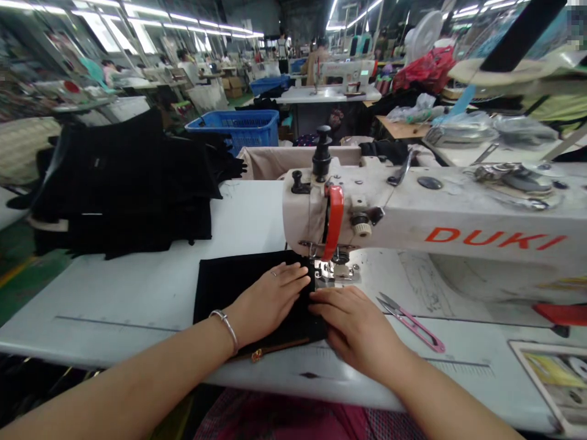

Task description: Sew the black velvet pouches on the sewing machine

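A black fabric piece with a zipper along its near edge lies on the white table under the presser foot of a white DUKI sewing machine. My left hand lies flat on the fabric, fingers stretched toward the needle, a silver bracelet on its wrist. My right hand rests palm down on the fabric's right edge just before the presser foot, fingers pressed together and pointing left.
Pink thread snips lie on the table right of my right hand. A stack of black fabric sits at the far left. A blue basket stands behind it. Other people work at machines in the background.
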`<state>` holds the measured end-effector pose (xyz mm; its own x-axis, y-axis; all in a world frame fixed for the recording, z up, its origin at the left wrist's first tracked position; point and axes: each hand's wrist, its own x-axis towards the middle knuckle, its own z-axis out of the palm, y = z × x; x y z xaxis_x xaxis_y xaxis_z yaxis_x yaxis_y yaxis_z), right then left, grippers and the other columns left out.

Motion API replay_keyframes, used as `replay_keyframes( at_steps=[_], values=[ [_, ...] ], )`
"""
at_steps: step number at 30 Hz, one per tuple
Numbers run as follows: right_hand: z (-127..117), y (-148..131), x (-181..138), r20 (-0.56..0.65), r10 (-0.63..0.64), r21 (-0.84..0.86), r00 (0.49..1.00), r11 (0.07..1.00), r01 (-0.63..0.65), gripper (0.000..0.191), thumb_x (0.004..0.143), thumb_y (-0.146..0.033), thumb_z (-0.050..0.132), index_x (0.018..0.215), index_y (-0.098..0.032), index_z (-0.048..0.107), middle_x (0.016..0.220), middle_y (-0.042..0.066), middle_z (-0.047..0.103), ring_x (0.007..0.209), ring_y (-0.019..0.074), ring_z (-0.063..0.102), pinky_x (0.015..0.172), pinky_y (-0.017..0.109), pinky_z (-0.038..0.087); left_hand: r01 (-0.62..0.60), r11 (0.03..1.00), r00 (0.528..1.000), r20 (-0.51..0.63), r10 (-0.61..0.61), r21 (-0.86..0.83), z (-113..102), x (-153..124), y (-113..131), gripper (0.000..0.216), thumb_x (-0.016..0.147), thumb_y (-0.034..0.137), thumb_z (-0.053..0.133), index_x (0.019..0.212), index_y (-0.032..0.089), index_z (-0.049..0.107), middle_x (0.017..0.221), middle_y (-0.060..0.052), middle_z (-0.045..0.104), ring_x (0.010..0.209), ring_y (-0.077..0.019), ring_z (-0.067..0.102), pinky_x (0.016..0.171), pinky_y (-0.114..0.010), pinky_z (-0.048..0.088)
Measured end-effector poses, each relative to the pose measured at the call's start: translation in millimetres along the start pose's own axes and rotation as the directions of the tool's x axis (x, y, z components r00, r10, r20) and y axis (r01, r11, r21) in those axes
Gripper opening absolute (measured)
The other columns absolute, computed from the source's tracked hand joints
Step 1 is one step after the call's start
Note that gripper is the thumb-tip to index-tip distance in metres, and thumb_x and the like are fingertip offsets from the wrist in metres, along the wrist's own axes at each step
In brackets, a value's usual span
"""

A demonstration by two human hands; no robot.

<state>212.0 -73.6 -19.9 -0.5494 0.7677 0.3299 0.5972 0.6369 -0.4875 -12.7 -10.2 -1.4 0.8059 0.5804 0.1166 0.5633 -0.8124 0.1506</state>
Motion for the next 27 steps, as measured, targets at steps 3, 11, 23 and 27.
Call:
replay_keyframes(
  at_steps=[3, 11, 23, 27],
  values=[
    [-1, 0, 1, -0.014, -0.011, -0.01, 1.0, 1.0, 0.01, 0.045, 0.083, -0.007, 0.051, 0.124, -0.022, 0.061, 0.127, 0.009, 0.062, 0.116, 0.0259, 0.056, 0.098, 0.047, 0.045, -0.006, 1.0, 0.999, 0.036, 0.006, 0.003, -2, 0, 0, 0.037, 0.099, 0.017, 0.044, 0.136, 0.015, 0.051, 0.146, -0.007, 0.05, 0.141, -0.021, 0.038, 0.119, -0.042, 0.03],
    [1, 1, 2, -0.024, 0.019, -0.024, 1.0, 1.0, -0.019, 0.046, 0.085, -0.007, 0.05, 0.128, -0.022, 0.059, 0.131, 0.007, 0.06, 0.119, 0.0261, 0.053, 0.101, 0.049, 0.044, -0.01, 1.0, 0.998, 0.066, 0.01, -0.013, -3, 10, -11, 0.039, 0.1, 0.017, 0.043, 0.137, 0.013, 0.05, 0.147, -0.01, 0.048, 0.142, -0.0216, 0.036, 0.12, -0.043, 0.028],
    [-15, -3, -4, -0.052, 0.095, 0.177, 0.994, 0.981, -0.084, 0.028, 0.073, -0.004, 0.049, 0.087, -0.019, 0.067, 0.09, 0.006, 0.063, 0.089, 0.0232, 0.056, 0.082, 0.041, 0.045, 0.04, 0.99, 0.997, -0.066, -0.049, -0.138, -5, -41, 53, 0.033, 0.094, 0.023, 0.059, 0.126, 0.013, 0.057, 0.12, -0.01, 0.062, 0.113, -0.0263, 0.054, 0.105, -0.048, 0.043],
    [-19, -1, -3, -0.021, 0.062, 0.192, 0.998, 0.98, -0.056, 0.027, 0.074, -0.005, 0.05, 0.085, -0.021, 0.069, 0.085, 0.004, 0.062, 0.084, 0.0214, 0.054, 0.079, 0.039, 0.043, 0.113, 0.961, 0.988, -0.073, -0.136, -0.252, 3, -41, 51, 0.026, 0.094, 0.021, 0.059, 0.12, 0.017, 0.06, 0.116, -0.008, 0.06, 0.107, -0.0232, 0.054, 0.099, -0.042, 0.045]
  ],
)
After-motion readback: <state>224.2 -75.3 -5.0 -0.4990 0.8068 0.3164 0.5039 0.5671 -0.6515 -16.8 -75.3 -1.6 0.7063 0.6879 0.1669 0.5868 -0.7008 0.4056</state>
